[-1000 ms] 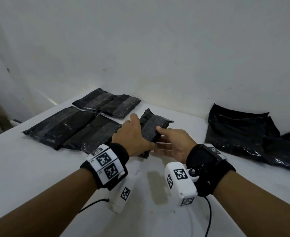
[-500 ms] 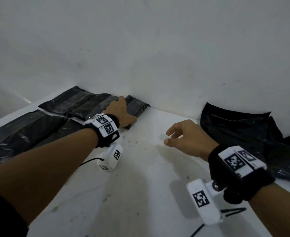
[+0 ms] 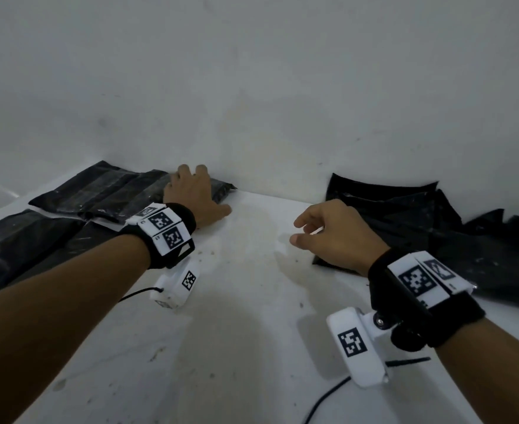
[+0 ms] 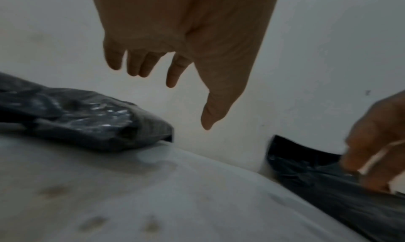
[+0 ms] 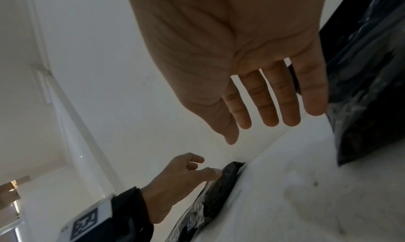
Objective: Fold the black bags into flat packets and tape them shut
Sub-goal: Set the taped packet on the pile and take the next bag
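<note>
so my left hand (image 3: 196,195) is up at the back of the white table (image 3: 236,332), hovering over the end of the folded packet (image 3: 221,191) that sits right against the wall (image 3: 252,87). From the left wrist cam the fingers (image 4: 173,76) hang loose and a bit spread, nothing in them, and the packet (image 4: 87,121) is just below them, can't really tell if they touch it or not. More taped packets (image 3: 99,191) lie in a row to the left of that one, shiny tape across them

my right hand (image 3: 337,237) floats over the table with fingers relaxed and slightly apart, holding nothing. It's just beside the pile of unfolded black bags (image 3: 435,228) slumped at the wall on the right side
</note>
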Available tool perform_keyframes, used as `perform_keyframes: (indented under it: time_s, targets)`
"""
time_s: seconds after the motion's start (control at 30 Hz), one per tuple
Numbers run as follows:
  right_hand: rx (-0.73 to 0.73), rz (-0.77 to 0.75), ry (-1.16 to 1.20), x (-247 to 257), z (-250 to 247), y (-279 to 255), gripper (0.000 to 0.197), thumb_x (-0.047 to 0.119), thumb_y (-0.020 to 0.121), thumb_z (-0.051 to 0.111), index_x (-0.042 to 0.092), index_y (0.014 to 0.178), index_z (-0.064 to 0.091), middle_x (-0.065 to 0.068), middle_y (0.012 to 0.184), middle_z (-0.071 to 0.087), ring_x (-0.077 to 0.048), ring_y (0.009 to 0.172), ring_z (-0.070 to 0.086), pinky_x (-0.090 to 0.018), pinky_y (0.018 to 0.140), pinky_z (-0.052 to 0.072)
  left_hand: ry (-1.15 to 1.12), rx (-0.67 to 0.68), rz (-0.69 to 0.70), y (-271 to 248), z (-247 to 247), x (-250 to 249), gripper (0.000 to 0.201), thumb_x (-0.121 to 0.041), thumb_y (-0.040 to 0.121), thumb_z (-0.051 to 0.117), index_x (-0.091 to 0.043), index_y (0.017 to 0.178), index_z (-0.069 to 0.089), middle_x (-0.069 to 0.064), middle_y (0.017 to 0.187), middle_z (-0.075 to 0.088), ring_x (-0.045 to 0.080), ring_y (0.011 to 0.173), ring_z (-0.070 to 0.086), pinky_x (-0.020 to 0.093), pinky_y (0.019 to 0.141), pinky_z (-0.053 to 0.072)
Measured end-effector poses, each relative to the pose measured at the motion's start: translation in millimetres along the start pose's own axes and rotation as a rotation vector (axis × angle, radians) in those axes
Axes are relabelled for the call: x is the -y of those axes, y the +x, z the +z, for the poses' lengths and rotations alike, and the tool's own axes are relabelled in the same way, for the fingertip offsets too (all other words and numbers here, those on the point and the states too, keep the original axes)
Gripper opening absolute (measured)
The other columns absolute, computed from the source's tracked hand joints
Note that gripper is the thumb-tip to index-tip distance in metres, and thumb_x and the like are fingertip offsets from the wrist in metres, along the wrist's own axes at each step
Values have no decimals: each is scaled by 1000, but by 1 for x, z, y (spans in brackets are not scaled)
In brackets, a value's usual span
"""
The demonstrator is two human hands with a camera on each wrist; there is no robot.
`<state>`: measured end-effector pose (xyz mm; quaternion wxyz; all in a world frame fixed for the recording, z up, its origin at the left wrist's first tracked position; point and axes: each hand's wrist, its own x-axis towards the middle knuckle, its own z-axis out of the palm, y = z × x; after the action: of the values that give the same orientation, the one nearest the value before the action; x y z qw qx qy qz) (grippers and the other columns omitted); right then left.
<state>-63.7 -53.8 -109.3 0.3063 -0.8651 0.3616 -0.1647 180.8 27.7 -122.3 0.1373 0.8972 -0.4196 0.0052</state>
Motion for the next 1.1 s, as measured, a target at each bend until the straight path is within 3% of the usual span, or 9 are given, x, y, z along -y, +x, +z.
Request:
perform_keyframes:
  time_s: [0.17,0.33,0.4,0.5,0.63,0.77,0.87,1.0,1.1]
  targets:
    - [-193,72,-73,-28,-36,-20,10,31,78,77,28,83,68,2,88,68,-18,88,66,-39,84,56,-259,-18,307,-26,4,-71,37,-30,88,65,-11,119,59,10,120,58,29,115,52,38,97,43]
    - [-324,362,-164,-74,-76,-35,19,22,79,68,19,98,65,-13,114,62,-34,101,61,-38,90,51,-566,186,197,-36,28,-141,19,-21,89,63,-3,94,68,12,97,69,31,98,64,33,82,51]
    - [-285,445,-176,-90,-84,-36,22,21,79,65,9,97,60,-19,114,60,-38,99,60,-36,85,50,-678,317,83,-37,43,-157,19,-23,90,63,-4,91,62,18,92,66,36,93,67,41,82,55]
    - [-234,529,-92,-105,-84,-31,28,23,80,65,3,96,56,-23,111,59,-42,96,61,-48,83,57,-756,385,-26,-37,59,-171,35,-27,89,68,-2,110,56,22,105,64,39,101,64,46,88,56]
    - [-263,562,37,-112,-79,-23,36,27,79,70,3,104,60,-18,112,62,-38,101,61,-49,86,57,-840,423,-122,-35,61,-176,50,-32,69,83,5,94,60,15,81,60,28,69,58,31,60,51]
    - [-311,612,237,-114,-75,-21,49,24,72,83,1,109,60,-16,112,63,-34,105,61,-46,93,54,-903,473,-201,-36,56,-173,69,-22,49,92,7,101,58,19,93,67,32,78,67,38,60,58]
    - [-291,657,420,-111,-73,-27,55,16,62,88,0,108,61,-15,106,67,-34,99,65,-44,85,57,-1007,586,-255,-42,51,-170,75,-8,36,88,11,105,63,27,97,70,42,84,71,57,78,58]
    - [-270,665,659,-104,-79,-42,22,-4,77,76,2,87,58,-14,88,66,-25,65,64,-20,39,45,-1186,604,-240,-56,43,-165,34,15,74,68,11,108,64,28,106,69,40,88,69,45,71,59]
    - [-227,616,867,-95,-84,-58,11,4,82,75,6,80,65,-7,73,66,-16,46,65,-16,37,43,-1321,658,-155,-70,33,-153,40,21,80,54,9,117,62,26,115,67,39,99,68,40,71,60]
